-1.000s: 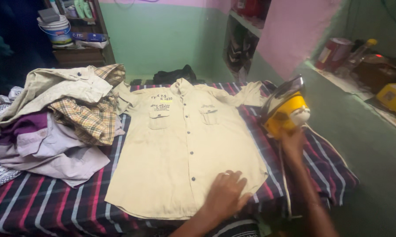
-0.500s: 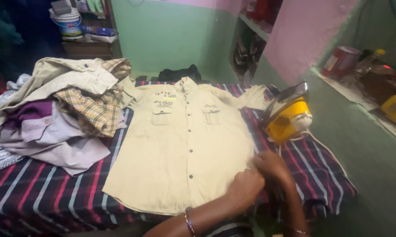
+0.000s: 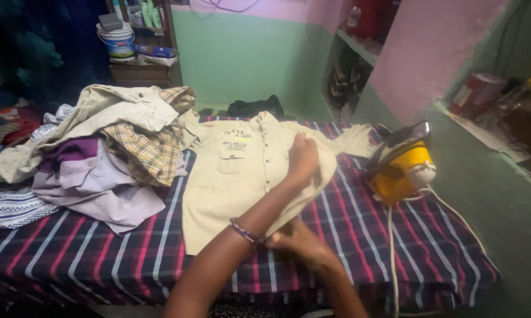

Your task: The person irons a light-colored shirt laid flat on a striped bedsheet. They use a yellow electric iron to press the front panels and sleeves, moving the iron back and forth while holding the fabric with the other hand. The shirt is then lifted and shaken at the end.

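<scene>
Shirt (image 3: pixel 242 176) now half-folded since earlier, left hand (image 3: pixel 302 159) and right hand (image 3: pixel 298 238) both clamped on its cloth.

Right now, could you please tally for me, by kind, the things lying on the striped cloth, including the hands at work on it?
Beige shirt being folded: 1
Pile of unfolded clothes: 1
Yellow iron, standing on end: 1
Hands on the shirt: 2, the left hand and the right hand
Total: 5, all on the striped cloth
</scene>
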